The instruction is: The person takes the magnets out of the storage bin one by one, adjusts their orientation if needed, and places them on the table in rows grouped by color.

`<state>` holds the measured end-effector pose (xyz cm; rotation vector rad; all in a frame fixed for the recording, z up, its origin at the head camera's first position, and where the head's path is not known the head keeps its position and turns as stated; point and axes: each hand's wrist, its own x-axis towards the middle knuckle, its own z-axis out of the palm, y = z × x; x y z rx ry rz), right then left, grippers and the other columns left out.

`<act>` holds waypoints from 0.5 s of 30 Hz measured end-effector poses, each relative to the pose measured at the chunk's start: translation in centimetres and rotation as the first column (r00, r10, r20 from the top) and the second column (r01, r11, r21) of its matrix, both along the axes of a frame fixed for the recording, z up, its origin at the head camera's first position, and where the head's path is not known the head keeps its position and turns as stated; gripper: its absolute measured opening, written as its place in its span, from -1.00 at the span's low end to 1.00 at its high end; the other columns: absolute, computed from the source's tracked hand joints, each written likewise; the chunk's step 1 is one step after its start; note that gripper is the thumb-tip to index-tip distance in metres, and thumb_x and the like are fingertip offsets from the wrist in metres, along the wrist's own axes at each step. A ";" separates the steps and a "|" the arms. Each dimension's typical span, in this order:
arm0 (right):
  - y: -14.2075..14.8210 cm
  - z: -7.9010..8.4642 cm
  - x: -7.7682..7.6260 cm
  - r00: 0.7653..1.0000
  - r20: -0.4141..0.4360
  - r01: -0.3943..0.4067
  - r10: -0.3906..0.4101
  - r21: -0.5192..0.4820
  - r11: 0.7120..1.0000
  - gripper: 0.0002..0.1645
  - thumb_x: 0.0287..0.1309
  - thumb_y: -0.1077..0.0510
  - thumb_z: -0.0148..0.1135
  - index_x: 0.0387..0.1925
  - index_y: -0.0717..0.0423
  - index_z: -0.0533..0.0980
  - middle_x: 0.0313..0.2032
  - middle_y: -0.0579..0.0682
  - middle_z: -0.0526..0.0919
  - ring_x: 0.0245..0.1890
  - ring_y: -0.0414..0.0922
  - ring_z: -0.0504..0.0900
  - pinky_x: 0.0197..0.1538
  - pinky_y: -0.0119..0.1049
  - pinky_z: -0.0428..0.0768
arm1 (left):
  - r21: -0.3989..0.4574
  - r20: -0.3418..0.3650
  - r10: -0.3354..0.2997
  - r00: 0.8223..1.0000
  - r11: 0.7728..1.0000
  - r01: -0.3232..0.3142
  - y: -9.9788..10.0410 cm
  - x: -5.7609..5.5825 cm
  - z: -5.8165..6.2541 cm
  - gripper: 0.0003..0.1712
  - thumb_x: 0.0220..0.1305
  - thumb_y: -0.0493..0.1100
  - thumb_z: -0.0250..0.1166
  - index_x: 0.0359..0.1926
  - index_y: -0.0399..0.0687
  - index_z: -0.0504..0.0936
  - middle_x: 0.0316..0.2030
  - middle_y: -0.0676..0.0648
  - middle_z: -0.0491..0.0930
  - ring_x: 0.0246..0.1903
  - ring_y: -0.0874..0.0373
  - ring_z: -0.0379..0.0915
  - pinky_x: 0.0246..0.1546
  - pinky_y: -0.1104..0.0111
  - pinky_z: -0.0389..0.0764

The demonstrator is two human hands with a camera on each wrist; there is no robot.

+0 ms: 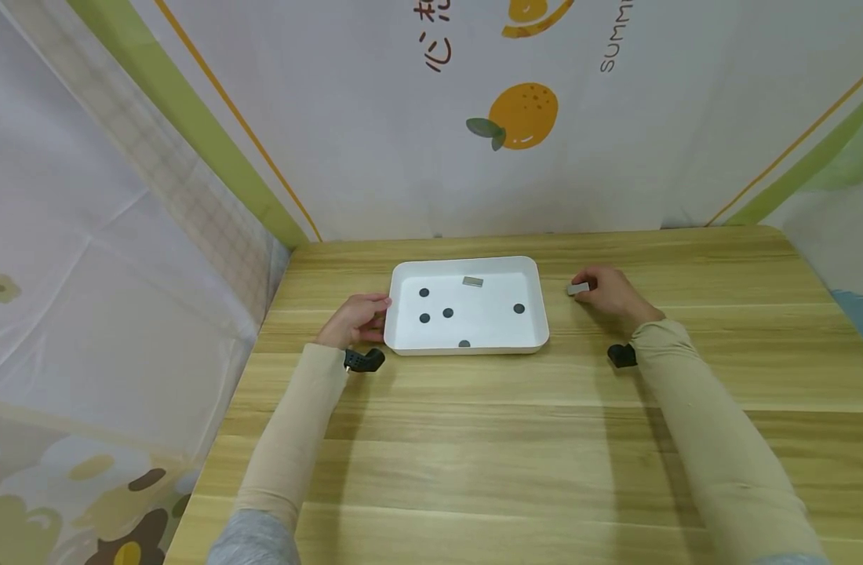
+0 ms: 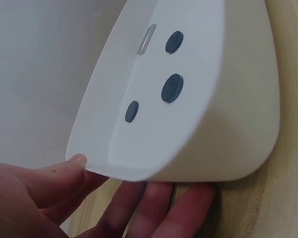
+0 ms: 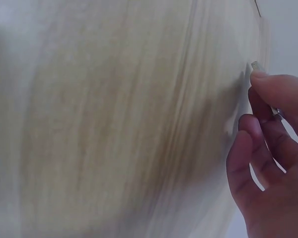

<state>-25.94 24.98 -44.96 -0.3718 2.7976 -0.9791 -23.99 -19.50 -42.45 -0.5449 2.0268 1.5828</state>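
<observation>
A shallow white tray (image 1: 484, 329) with rounded corners sits on the wooden table. At its left end is my left hand (image 1: 354, 319); in the left wrist view the thumb (image 2: 64, 178) lies on the rim and the other fingers bear against the outer wall. Inside the tray lie several black discs (image 1: 448, 313) and a small flat silver bar (image 1: 472, 282). Right of the tray, my right hand (image 1: 609, 293) pinches a similar small silver bar (image 1: 577, 289) between thumb and fingers, just over the table. The fingers hide part of that bar.
The wooden table (image 1: 474, 455) reaches back to a white cloth (image 1: 375, 157) printed with fruit. Another patterned cloth (image 1: 121, 259) hangs along the left side. A black wrist device (image 1: 364, 360) is on the left wrist, another (image 1: 621, 355) on the right.
</observation>
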 end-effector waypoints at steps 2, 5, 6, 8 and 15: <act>0.0 -0.1 -0.1 1.000 0.002 0.001 -0.001 0.007 1.000 -0.69 0.20 0.29 0.20 -0.03 0.36 0.52 -0.25 0.22 0.52 -0.24 0.04 0.42 -0.19 -0.24 0.36 | -0.010 0.001 -0.003 1.000 1.000 0.003 0.0 0.0 0.0 -0.52 0.48 -0.08 0.04 0.37 0.01 0.36 -0.02 -0.09 0.55 -0.27 0.15 0.57 -0.31 0.26 0.69; 0.0 -0.3 -0.3 1.000 -0.005 -0.001 0.001 0.016 1.000 -0.70 0.21 0.29 0.20 -0.03 0.36 0.53 -0.26 0.22 0.54 -0.25 0.03 0.43 -0.21 -0.25 0.36 | -0.012 0.001 -0.007 1.000 1.000 0.007 -0.1 0.0 -0.1 -0.51 0.48 -0.07 0.05 0.37 0.02 0.36 0.01 -0.09 0.55 -0.26 0.16 0.57 -0.30 0.27 0.69; 0.0 -0.4 -0.3 1.000 -0.008 0.000 0.000 0.019 1.000 -0.70 0.21 0.28 0.20 -0.04 0.35 0.53 -0.27 0.21 0.54 -0.26 0.03 0.42 -0.22 -0.25 0.36 | -0.010 0.001 -0.006 1.000 1.000 0.006 -0.1 0.0 -0.1 -0.51 0.47 -0.07 0.05 0.37 0.03 0.36 0.01 -0.10 0.55 -0.26 0.16 0.57 -0.30 0.27 0.69; 0.0 -0.4 -0.4 1.000 -0.012 0.003 -0.002 0.030 1.000 -0.70 0.23 0.27 0.20 -0.03 0.34 0.53 -0.28 0.20 0.54 -0.28 0.02 0.42 -0.23 -0.25 0.35 | -0.004 0.001 -0.005 1.000 1.000 0.005 -0.1 -0.1 -0.2 -0.52 0.47 -0.07 0.06 0.36 0.03 0.37 0.02 -0.10 0.55 -0.26 0.15 0.57 -0.30 0.26 0.69; -0.3 -0.2 -0.3 0.999 -0.031 0.011 -0.010 0.031 0.999 -0.72 0.22 0.27 0.20 -0.06 0.35 0.55 -0.25 0.26 0.58 -0.25 0.07 0.46 -0.18 -0.20 0.39 | 0.007 -0.009 -0.014 1.000 1.000 0.014 -0.2 -0.2 -0.3 -0.51 0.48 -0.10 0.05 0.37 -0.03 0.35 0.03 -0.12 0.54 -0.24 0.15 0.57 -0.29 0.24 0.69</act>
